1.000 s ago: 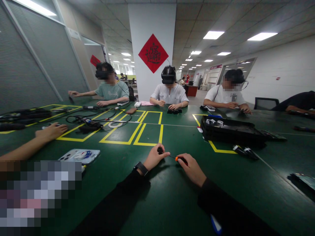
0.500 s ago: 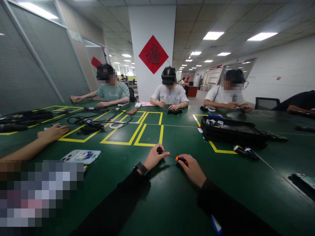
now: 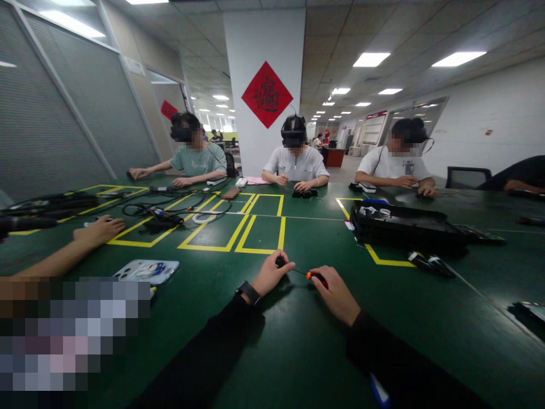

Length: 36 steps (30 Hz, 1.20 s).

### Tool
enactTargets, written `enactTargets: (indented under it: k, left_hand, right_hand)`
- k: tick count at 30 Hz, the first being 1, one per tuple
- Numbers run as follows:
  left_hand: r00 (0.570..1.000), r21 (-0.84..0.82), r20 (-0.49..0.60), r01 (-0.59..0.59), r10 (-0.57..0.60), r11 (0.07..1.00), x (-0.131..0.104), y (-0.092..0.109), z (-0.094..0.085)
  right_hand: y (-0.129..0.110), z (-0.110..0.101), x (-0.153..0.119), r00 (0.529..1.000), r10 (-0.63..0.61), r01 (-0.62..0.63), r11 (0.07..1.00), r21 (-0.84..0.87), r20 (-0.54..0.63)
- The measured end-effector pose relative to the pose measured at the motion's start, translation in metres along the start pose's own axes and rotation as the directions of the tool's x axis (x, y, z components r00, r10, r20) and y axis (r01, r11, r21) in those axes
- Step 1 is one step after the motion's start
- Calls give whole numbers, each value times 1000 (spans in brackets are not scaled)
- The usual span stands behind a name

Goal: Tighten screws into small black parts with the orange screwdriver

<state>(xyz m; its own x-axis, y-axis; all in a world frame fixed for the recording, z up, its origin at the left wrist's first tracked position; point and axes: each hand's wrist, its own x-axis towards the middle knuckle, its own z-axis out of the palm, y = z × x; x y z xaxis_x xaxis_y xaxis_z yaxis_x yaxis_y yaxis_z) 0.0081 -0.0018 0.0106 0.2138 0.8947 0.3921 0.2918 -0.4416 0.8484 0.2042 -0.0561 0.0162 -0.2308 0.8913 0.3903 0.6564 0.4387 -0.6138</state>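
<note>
My right hand [image 3: 338, 292] is closed around a screwdriver [image 3: 309, 275] with an orange-and-black handle, its thin shaft pointing left. My left hand [image 3: 268, 275], with a dark watch on the wrist, pinches a small black round part [image 3: 279, 262]. The shaft's tip reaches my left thumb and fingers; whether it touches the black part is hidden. Both hands are just above the green table [image 3: 298, 352], close together.
A phone [image 3: 147, 271] lies to the left, near another person's hand [image 3: 100, 228]. Cables [image 3: 162, 218] spread at the back left. A black tray [image 3: 404, 224] and black-and-white items [image 3: 432, 264] are on the right. Several people sit around the table.
The whole view has shifted slightly, so everything appears a little further right. Both my hands keep the same grip on the screwdriver and the black part.
</note>
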Motion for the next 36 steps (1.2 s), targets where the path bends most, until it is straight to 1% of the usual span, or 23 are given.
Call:
enactTargets:
  k: [4,14,19,24,29,36]
  left_hand:
    - [1000,20,7,5,-5,1000,0,0,0]
    - [1000,28,18,2,-3,1000,0,2,-1]
    - [1000,25,27,-6,5,1000,1,0,0]
    - [999,22,34,1,-2,1000,0,0,-1]
    - [999,30,34,3,-4,1000,0,0,-1]
    - [1000,17,31,-2,1,1000,0,-1,0]
  right_hand:
    - [3,1,1,999,-27,27,999,-23,-22]
    - [6,1,1,1000,6,-6,999,-44,-9]
    - [8,-1,0,1000,0,0,1000,-5,-19]
    - [9,0,1,999,47,-46,999,25,-13]
    - [8,-1,2,1000,13,-12,1000,27,-21]
    - [6,-1,1,999,41,-41,998,55,-9]
